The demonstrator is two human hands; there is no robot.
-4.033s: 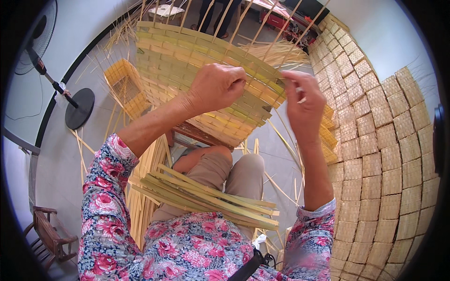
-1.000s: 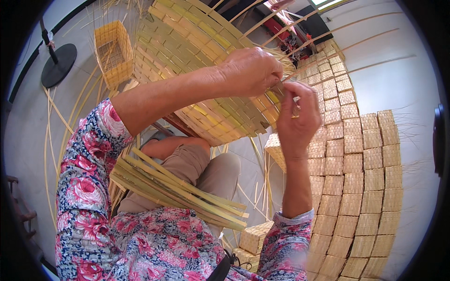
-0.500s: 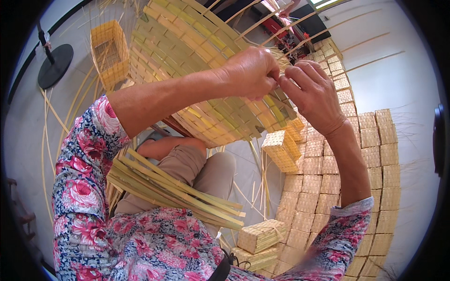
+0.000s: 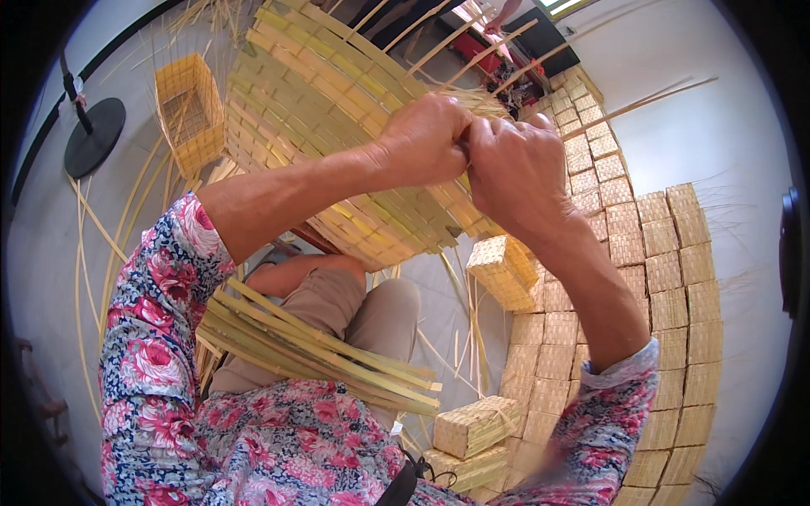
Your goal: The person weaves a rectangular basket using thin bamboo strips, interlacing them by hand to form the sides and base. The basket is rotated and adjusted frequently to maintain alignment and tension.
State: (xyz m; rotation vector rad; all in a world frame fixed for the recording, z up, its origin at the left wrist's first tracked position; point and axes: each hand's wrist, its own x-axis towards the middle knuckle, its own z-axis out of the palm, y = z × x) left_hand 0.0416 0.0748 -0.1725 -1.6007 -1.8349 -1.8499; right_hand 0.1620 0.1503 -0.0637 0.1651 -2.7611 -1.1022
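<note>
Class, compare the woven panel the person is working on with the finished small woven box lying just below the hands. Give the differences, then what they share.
The woven panel is large, open and unfinished, with loose strips sticking out of its edge; the small woven box is closed and compact. The panel is gripped at its edge by the left hand and right hand; the box lies untouched. The panel's strips look wider and greener; the box's weave is finer and pale yellow. Both are plaited from flat strips.

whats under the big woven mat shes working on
Below the large yellow-green woven bamboo mat, the person's bent knees in tan trousers and a bundle of loose bamboo strips show. The grey floor directly beneath is mostly covered.
</note>
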